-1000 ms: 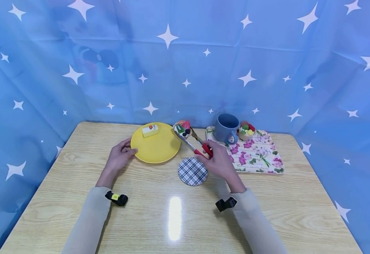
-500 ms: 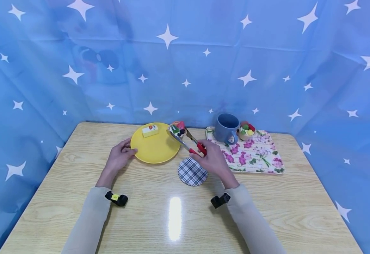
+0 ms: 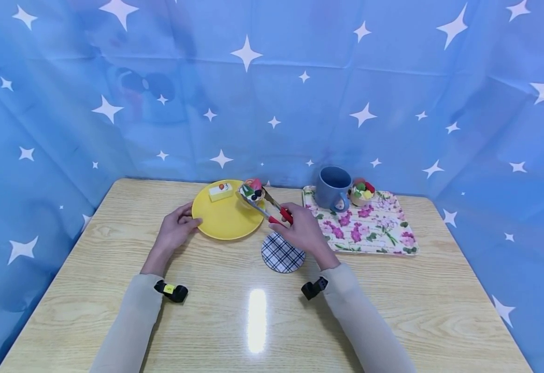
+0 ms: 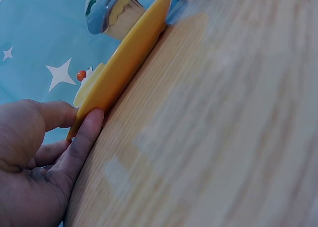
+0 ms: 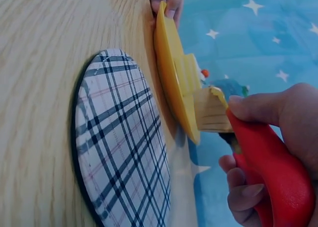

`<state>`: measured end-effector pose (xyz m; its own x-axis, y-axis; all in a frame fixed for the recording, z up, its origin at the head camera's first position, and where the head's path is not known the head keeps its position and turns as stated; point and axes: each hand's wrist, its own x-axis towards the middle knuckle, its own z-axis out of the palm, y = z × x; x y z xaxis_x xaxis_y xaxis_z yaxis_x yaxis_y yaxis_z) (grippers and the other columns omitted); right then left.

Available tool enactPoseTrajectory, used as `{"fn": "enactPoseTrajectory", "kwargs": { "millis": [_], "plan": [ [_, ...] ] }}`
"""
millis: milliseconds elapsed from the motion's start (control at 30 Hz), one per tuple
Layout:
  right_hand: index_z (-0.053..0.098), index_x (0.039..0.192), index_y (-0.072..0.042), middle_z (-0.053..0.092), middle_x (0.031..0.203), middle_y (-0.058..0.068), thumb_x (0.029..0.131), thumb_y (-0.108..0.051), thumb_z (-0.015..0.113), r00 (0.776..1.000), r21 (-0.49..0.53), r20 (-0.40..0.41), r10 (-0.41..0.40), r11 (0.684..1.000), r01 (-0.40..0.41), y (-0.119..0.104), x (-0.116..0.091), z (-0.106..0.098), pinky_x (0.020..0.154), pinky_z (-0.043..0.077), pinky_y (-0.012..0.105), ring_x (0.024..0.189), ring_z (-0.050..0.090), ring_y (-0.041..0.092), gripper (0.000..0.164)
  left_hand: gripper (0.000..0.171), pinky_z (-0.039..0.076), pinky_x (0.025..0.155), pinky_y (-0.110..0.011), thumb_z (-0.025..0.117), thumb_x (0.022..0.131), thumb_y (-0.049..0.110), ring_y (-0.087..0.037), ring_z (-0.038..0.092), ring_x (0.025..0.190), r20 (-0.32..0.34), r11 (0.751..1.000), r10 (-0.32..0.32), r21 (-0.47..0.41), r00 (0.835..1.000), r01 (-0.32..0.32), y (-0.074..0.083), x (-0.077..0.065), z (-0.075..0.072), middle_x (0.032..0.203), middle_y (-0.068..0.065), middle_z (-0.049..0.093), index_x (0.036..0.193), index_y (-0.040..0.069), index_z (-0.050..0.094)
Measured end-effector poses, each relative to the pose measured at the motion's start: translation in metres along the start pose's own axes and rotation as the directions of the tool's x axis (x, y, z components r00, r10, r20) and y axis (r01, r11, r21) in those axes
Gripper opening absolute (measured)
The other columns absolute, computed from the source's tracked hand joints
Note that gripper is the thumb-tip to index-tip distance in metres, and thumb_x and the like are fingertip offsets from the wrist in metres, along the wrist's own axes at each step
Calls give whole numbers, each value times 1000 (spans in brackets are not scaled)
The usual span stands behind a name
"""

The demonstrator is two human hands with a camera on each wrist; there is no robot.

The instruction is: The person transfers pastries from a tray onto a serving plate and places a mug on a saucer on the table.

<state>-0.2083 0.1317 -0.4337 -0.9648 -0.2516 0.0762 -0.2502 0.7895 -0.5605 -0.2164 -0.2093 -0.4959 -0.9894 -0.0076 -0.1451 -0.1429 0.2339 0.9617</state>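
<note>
My left hand [image 3: 175, 230] pinches the near left rim of a yellow plate [image 3: 225, 223] between thumb and fingers; the left wrist view shows the grip on the plate's edge. A rectangular toy cake slice [image 3: 220, 192] with a red-orange topping sits toward the plate's back. In my right hand [image 3: 303, 230] I hold tongs [image 5: 271, 167] by their red handles. Between the metal tips is a toy fruit tart [image 3: 252, 194], held upright over the plate's right side. Whether its base touches the plate, I cannot tell.
A round plaid coaster [image 3: 283, 252] lies on the wooden table below the tongs. To the right, a flowered tray [image 3: 384, 228] bears a blue mug [image 3: 330, 189] and another toy fruit tart [image 3: 362, 194]. A blue star-patterned curtain [image 3: 272, 93] stands behind the table.
My right hand, with the tongs and fruit tart, has moved left, bringing the tart from the plate's right edge further over the plate. The left hand and plate have stayed put.
</note>
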Motion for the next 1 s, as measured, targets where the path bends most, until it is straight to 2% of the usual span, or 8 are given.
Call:
{"fn": "enactPoseTrajectory", "kwargs": {
  "millis": [267,667,1000],
  "plan": [
    [61,138,-7,68,100,8,91,-38,78,1000,-28,13,-14,999,15,-2,8,9,67,53,28,83,58,21,59,66,64,81,-19,65,101,15,-2,63,87,-4,1000,-11,-1,1000,11,1,0,0,127,-15,53,160,12,37],
    [60,138,-6,68,101,8,92,-39,77,999,-54,13,-31,998,32,-5,14,17,67,51,28,81,57,20,59,65,64,82,-19,65,101,15,-2,64,89,-4,1000,-8,0,1000,8,1,1,1,129,-16,53,160,11,37],
    [58,141,-6,69,108,9,90,-40,78,1000,-42,21,-1,999,2,-7,12,16,71,55,31,86,59,21,65,66,64,83,-19,65,101,14,-2,63,88,-2,1000,-16,-8,1000,16,1,0,1,129,-16,52,160,11,36]
  ]
}}
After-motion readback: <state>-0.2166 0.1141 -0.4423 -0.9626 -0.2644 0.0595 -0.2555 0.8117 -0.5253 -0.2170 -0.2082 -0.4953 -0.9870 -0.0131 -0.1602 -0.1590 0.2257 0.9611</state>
